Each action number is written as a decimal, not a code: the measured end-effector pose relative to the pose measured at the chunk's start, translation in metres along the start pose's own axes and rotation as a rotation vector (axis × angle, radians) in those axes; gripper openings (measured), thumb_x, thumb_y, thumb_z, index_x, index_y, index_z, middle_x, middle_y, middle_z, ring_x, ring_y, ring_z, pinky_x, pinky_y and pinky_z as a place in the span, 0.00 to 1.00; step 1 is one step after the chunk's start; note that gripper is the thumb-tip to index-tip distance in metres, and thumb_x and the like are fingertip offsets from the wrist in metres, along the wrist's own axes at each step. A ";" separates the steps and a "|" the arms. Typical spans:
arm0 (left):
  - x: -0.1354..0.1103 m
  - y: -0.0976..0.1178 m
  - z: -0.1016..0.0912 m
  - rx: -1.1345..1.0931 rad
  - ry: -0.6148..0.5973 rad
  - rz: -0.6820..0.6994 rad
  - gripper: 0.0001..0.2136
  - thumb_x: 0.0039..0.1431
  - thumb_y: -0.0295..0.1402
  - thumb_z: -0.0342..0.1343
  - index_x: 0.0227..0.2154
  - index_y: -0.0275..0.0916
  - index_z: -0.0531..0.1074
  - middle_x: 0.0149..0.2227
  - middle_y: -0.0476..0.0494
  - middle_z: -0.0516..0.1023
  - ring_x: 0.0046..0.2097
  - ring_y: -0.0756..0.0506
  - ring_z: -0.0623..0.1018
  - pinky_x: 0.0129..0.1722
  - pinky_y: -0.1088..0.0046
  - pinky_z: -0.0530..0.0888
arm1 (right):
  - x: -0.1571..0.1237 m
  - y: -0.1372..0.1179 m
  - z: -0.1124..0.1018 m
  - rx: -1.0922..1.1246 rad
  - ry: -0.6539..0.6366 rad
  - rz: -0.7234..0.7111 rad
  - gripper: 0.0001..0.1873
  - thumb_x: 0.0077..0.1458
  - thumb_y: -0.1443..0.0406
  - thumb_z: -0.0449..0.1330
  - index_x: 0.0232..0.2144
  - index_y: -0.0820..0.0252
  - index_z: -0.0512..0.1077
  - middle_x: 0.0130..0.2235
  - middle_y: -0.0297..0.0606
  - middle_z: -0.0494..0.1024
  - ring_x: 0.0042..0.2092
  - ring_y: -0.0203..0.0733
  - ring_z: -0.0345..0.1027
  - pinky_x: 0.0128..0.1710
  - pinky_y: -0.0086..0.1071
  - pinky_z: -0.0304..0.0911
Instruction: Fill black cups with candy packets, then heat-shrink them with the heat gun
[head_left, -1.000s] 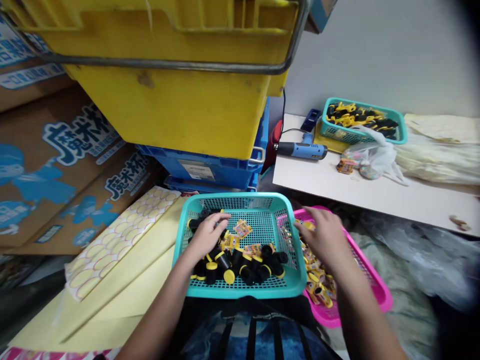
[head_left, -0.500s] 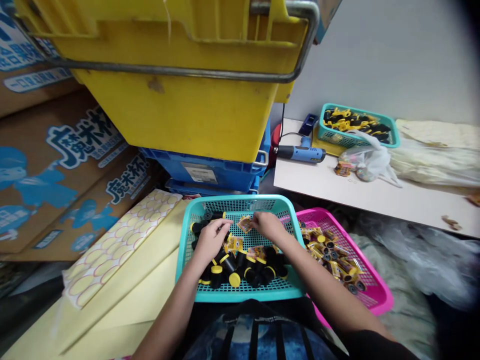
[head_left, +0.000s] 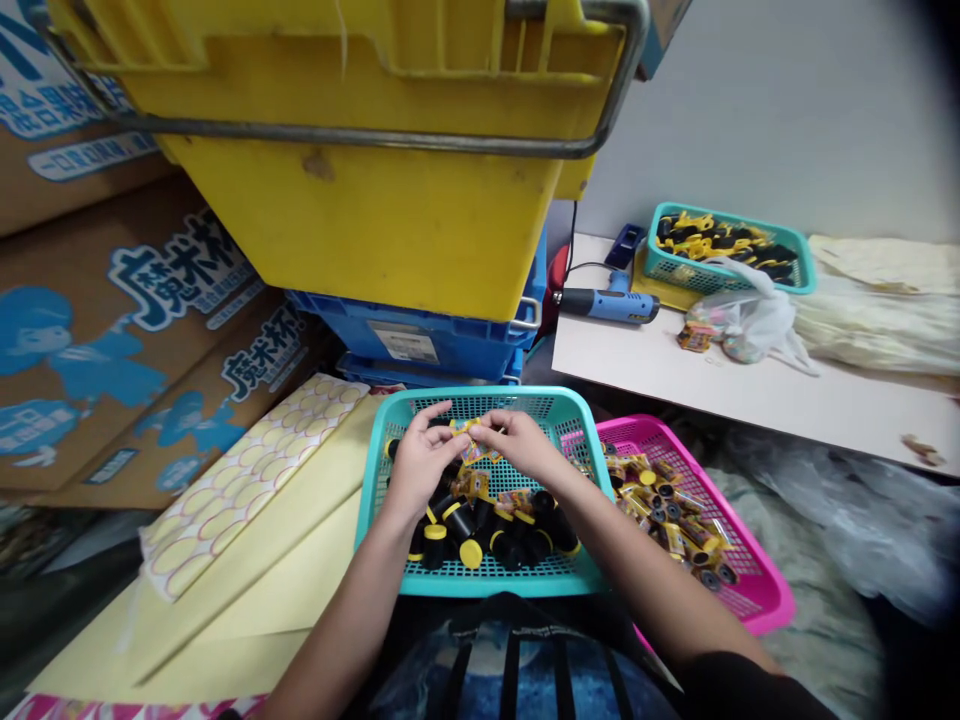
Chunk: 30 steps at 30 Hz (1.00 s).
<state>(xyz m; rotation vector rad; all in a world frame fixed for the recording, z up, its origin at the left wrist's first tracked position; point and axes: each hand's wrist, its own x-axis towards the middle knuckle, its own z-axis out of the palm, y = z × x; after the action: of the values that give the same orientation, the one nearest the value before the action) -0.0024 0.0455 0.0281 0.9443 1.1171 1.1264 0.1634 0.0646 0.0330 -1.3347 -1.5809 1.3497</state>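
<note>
A teal mesh basket (head_left: 577, 570) rests on my lap, holding several small black tubes with yellow caps (head_left: 471, 552) and a few orange-yellow printed labels (head_left: 514, 497). Both hands meet over the basket's far half. My left hand (head_left: 417, 462) is closed round a small black tube that is mostly hidden by the fingers. My right hand (head_left: 517, 444) pinches an orange-yellow label (head_left: 475, 455) right against that tube. To the right lies a pink mesh basket (head_left: 765, 600) with several tubes that carry labels (head_left: 671, 520).
A yellow crate (head_left: 360, 190) on blue crates (head_left: 420, 340) looms ahead, cardboard boxes (head_left: 112, 300) at left. Pale sticker sheets (head_left: 240, 480) lie left of the basket. A white board (head_left: 750, 390) at right holds a blue tool (head_left: 611, 303), a plastic bag (head_left: 742, 320) and another teal basket (head_left: 731, 248).
My right hand left the pink basket, crossed into the teal one, picked up a label and brought it to my left hand, which lifted a tube from the pile.
</note>
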 end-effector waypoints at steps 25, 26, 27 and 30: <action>-0.010 -0.003 -0.021 0.088 0.275 0.152 0.16 0.46 0.45 0.64 0.31 0.37 0.80 0.33 0.43 0.83 0.37 0.44 0.81 0.38 0.70 0.77 | -0.029 -0.013 -0.024 0.409 -0.050 -0.127 0.20 0.47 0.60 0.67 0.42 0.57 0.68 0.37 0.35 0.71 0.34 0.34 0.67 0.36 0.30 0.66; -0.010 -0.004 -0.020 0.083 0.268 0.156 0.15 0.47 0.45 0.64 0.31 0.38 0.80 0.33 0.43 0.83 0.36 0.44 0.81 0.38 0.70 0.77 | -0.028 -0.012 -0.023 0.418 -0.082 -0.131 0.20 0.46 0.61 0.68 0.41 0.57 0.69 0.36 0.34 0.71 0.34 0.33 0.67 0.35 0.30 0.66; -0.010 -0.004 -0.020 0.086 0.261 0.160 0.15 0.47 0.46 0.64 0.31 0.38 0.80 0.33 0.43 0.83 0.36 0.44 0.81 0.38 0.70 0.77 | -0.027 -0.012 -0.023 0.417 -0.108 -0.134 0.20 0.45 0.61 0.68 0.41 0.58 0.69 0.35 0.33 0.71 0.34 0.33 0.67 0.35 0.29 0.66; -0.013 -0.001 -0.019 0.137 0.246 0.176 0.16 0.47 0.46 0.63 0.31 0.38 0.80 0.34 0.42 0.83 0.36 0.43 0.81 0.39 0.68 0.77 | -0.025 -0.010 -0.024 0.333 -0.140 -0.128 0.19 0.46 0.60 0.68 0.40 0.59 0.70 0.35 0.35 0.72 0.35 0.34 0.68 0.37 0.31 0.66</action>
<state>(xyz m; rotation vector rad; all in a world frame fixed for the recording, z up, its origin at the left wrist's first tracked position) -0.0218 0.0331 0.0261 1.0468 1.3437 1.3494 0.1896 0.0481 0.0515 -0.9411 -1.4258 1.5718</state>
